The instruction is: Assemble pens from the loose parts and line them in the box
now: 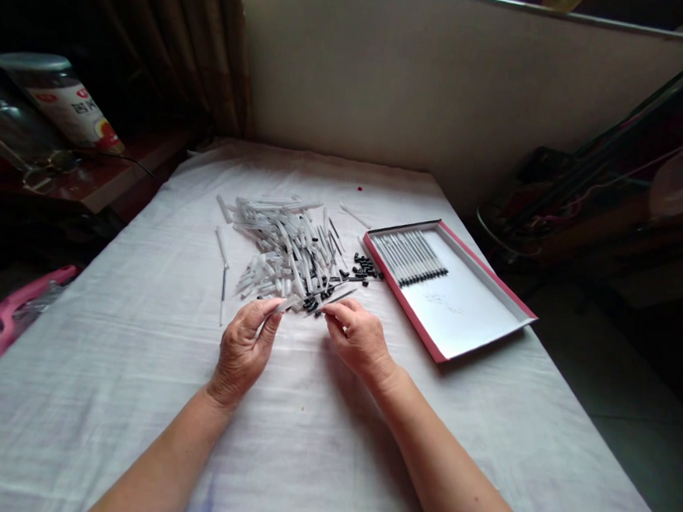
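My left hand [246, 347] is closed in a pinch on a short translucent white pen piece [287, 304], perhaps a cap or barrel end. In my right hand [360, 337], thumb and fingers grip a slim dark pen refill [343, 296] that slants up to the right. Just beyond both hands lies a heap of translucent pen barrels and caps [281, 240]. Dark refills [336, 238] and small black plugs [365, 265] are scattered on its right side. A row of pens with black ends [411, 257] lies in a shallow pink-edged box lid [482, 336].
White cloth covers the table [135, 366]. A loose refill [223, 294] and a barrel [219, 243] lie left of the heap. Pink-handled scissors [7, 314] are at the far left, below a lidded jar [65, 104] and glasses [46, 173] on a side shelf. A wall stands behind.
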A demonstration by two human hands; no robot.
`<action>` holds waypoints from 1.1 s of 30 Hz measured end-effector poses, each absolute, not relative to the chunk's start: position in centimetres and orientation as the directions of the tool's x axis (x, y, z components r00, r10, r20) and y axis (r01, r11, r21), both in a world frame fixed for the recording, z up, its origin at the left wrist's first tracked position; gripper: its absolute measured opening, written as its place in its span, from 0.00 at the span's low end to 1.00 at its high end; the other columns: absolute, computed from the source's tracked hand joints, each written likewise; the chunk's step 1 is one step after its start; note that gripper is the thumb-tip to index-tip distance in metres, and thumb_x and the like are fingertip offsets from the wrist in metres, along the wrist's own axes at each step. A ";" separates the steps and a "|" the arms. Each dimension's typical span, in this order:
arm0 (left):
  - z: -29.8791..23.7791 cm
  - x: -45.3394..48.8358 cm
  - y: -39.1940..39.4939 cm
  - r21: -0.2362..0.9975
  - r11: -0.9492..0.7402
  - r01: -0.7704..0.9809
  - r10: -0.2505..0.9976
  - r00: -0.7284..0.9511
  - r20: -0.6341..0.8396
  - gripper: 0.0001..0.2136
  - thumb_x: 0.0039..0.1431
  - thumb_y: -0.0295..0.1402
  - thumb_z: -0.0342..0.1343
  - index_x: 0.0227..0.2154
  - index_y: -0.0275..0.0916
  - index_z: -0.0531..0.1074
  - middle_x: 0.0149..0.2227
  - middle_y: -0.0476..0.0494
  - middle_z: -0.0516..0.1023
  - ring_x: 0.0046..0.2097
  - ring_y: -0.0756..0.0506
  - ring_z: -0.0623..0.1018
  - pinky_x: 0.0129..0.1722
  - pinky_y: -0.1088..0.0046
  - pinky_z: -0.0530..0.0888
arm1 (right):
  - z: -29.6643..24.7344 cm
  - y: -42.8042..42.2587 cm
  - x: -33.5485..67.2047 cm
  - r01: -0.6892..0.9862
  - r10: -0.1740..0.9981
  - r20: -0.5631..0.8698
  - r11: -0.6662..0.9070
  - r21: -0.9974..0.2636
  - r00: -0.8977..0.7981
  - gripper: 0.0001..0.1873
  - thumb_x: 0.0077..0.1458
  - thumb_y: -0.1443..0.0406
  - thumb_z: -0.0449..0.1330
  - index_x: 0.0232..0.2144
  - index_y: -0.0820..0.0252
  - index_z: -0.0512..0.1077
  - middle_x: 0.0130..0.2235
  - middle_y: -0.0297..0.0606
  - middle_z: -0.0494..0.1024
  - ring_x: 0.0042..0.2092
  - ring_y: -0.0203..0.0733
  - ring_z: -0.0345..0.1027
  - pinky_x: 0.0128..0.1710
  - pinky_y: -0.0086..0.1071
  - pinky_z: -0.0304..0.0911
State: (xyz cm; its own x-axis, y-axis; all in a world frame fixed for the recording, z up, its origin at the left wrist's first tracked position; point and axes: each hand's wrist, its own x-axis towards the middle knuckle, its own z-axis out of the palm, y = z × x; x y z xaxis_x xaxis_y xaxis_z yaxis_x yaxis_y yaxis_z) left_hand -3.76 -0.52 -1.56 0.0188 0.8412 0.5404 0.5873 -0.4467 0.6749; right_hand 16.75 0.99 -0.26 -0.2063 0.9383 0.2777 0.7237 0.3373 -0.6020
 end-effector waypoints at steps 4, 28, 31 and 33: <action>-1.0 -3.7 -0.5 0.640 -0.486 0.595 0.819 0.057 0.570 0.10 0.65 0.35 0.51 0.45 0.42 0.74 0.41 0.43 0.79 0.43 0.46 0.78 0.48 0.67 0.74 | 0.1 1.7 16.1 0.883 0.950 0.132 0.313 -0.350 -0.284 0.12 0.59 0.65 0.55 0.41 0.50 0.77 0.40 0.39 0.78 0.36 0.43 0.72 0.32 0.31 0.64; -1.2 -2.7 -1.1 0.436 -0.559 0.705 0.812 0.359 0.460 0.11 0.65 0.33 0.51 0.46 0.42 0.75 0.38 0.44 0.77 0.40 0.46 0.75 0.41 0.68 0.72 | 0.0 -1.6 17.6 -0.108 0.981 -0.192 -0.190 -0.976 0.008 0.13 0.46 0.57 0.64 0.31 0.60 0.73 0.28 0.36 0.79 0.26 0.34 0.68 0.21 0.25 0.59; -1.3 -2.7 -1.1 0.429 -0.560 0.709 0.811 0.366 0.456 0.11 0.65 0.33 0.51 0.46 0.42 0.75 0.38 0.44 0.77 0.40 0.46 0.75 0.41 0.68 0.72 | -0.1 -1.5 17.7 -0.096 0.988 -0.151 -0.149 -0.984 0.015 0.10 0.46 0.60 0.64 0.31 0.60 0.75 0.28 0.34 0.78 0.25 0.32 0.66 0.24 0.26 0.62; -1.3 -2.6 -1.1 0.422 -0.561 0.712 0.811 0.372 0.451 0.11 0.65 0.33 0.51 0.46 0.42 0.75 0.38 0.44 0.77 0.40 0.46 0.75 0.40 0.68 0.71 | -0.4 -1.5 17.7 -0.090 0.990 -0.140 -0.138 -0.986 0.018 0.10 0.46 0.61 0.64 0.32 0.60 0.75 0.29 0.34 0.78 0.26 0.33 0.66 0.27 0.27 0.64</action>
State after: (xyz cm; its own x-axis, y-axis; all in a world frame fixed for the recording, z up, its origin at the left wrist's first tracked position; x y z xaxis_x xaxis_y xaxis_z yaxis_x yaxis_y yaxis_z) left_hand -2.65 -1.11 -1.33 0.3722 0.8114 0.4507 0.7118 -0.5612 0.4224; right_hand 17.74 -1.49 -0.36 0.0176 0.9900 -0.1396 -0.0897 -0.1375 -0.9864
